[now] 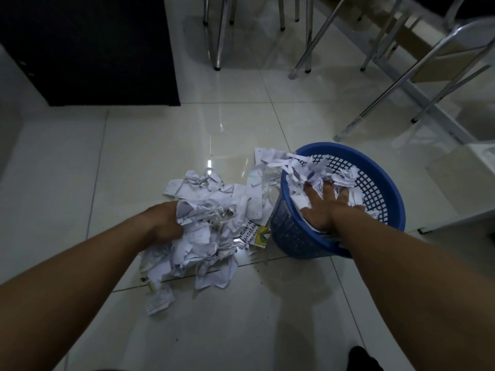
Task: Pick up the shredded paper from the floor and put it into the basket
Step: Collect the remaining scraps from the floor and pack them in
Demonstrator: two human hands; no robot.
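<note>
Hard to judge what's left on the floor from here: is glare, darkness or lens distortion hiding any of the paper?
Head view: dim overall, yet the white paper pile stands out clearly; head view: glare streaks on the floor tiles lie just beyond it and hide little; head view: tile joints bend slightly toward the frame edges from the wide-angle lens; head view: the cabinet is near black.

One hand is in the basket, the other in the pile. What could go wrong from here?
Shreds hang over the rim of the blue basket; the right hand pressing down may push more out. The left hand grips only part of the loose pile, so strips may drop in transit. The stray scraps nearest the camera could be missed.
</note>
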